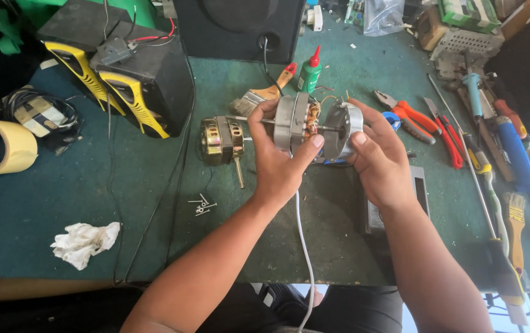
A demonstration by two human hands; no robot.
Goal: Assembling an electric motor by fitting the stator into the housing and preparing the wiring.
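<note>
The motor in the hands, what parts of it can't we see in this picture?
Head view:
- Motor: its near face is hidden by the left hand and right hand.
- Copper windings: too small to make out.
- White cord: its end is cut off by the bottom edge.

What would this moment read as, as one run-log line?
left hand: grips motor stator | right hand: holds grey end cover | gold motor, loose screws on green mat
</note>
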